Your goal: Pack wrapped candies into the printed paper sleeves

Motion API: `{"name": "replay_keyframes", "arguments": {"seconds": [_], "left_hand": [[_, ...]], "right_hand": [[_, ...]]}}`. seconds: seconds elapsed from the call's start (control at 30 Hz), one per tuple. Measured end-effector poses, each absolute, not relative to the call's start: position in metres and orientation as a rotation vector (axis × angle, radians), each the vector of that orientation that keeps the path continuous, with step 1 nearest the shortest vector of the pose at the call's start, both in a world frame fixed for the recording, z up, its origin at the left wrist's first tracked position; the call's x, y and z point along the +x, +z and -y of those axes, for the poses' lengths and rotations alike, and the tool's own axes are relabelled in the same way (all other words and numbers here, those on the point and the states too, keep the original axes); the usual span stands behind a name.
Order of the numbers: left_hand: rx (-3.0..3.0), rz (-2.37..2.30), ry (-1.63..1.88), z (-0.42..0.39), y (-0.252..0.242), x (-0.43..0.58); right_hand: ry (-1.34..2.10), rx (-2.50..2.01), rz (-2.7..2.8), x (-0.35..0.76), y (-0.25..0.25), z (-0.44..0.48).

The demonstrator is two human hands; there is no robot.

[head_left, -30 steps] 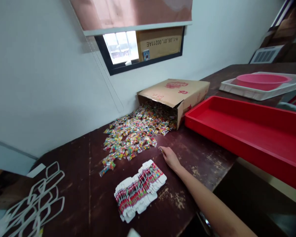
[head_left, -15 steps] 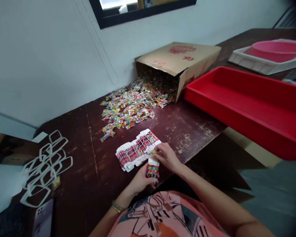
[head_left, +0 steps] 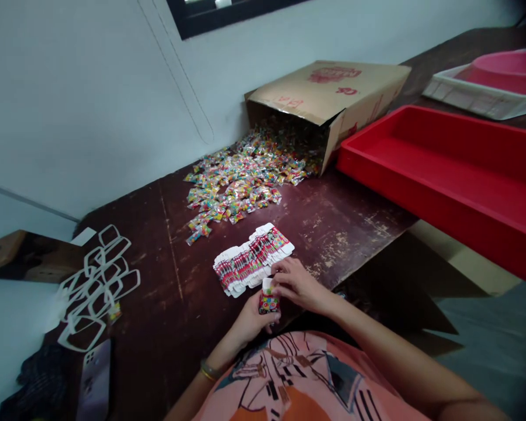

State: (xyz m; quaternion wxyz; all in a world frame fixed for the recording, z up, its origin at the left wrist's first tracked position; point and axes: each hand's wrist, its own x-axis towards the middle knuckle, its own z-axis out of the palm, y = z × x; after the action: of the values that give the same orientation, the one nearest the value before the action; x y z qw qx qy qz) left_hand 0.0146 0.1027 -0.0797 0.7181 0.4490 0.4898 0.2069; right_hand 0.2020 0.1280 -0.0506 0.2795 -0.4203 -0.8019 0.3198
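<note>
My left hand (head_left: 251,318) is wrapped round a small red printed carton (head_left: 269,303), holding it upright with its white top flap raised. At the carton's mouth, the fingers of my right hand (head_left: 294,285) are pinched on a small candy packet, mostly hidden; only a yellow-green bit shows. Just beyond my hands lies a fanned row of flat red-and-white cartons (head_left: 252,257). Farther back, a heap of clear candy packets (head_left: 239,181) with colourful sweets spreads over the dark table (head_left: 144,356).
A cardboard box (head_left: 328,93) lies on its side, spilling packets. To the right are a red tray (head_left: 447,169) and a white tray (head_left: 486,96) with a pink basin (head_left: 511,70). On the left are white loops (head_left: 100,275), a phone (head_left: 94,380) and a brown box (head_left: 30,254).
My right hand has brought the candy packet down into the carton's mouth. The whole view has shifted slightly as my head moved.
</note>
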Motion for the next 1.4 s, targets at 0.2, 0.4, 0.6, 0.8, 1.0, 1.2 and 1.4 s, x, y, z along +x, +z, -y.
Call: {"name": "replay_keyframes", "arguments": {"seconds": [0.2,0.4,0.6,0.8,1.0,1.2,1.4], "left_hand": [[1.048,-1.074,0.407,-0.103,-0.079,0.008],[0.850,-1.015,0.481,-0.103,-0.076,0.011],[1.027,-1.071,0.479,-0.108,-0.081,0.012],[0.954,-1.013,0.526,-0.114,-0.075,0.010],[0.843,-0.928,0.490,-0.105,-0.065,0.005],[0.751,-0.886,0.459,-0.101,-0.075,0.016],[0.811,-0.894,0.460,-0.109,-0.075,0.017]], "right_hand": [[1.050,-0.959,2.125,0.209,-0.052,-0.122],[1.849,-1.058,1.083,0.193,-0.085,-0.107],[1.581,-1.024,1.450,0.191,-0.074,-0.113],[1.458,-0.988,1.548,0.194,-0.064,-0.120],[1.267,-0.960,1.733,0.193,-0.067,-0.114],[1.314,-1.261,1.485,0.199,-0.075,-0.098],[1.192,-1.230,1.325,0.188,-0.082,-0.093]]}}
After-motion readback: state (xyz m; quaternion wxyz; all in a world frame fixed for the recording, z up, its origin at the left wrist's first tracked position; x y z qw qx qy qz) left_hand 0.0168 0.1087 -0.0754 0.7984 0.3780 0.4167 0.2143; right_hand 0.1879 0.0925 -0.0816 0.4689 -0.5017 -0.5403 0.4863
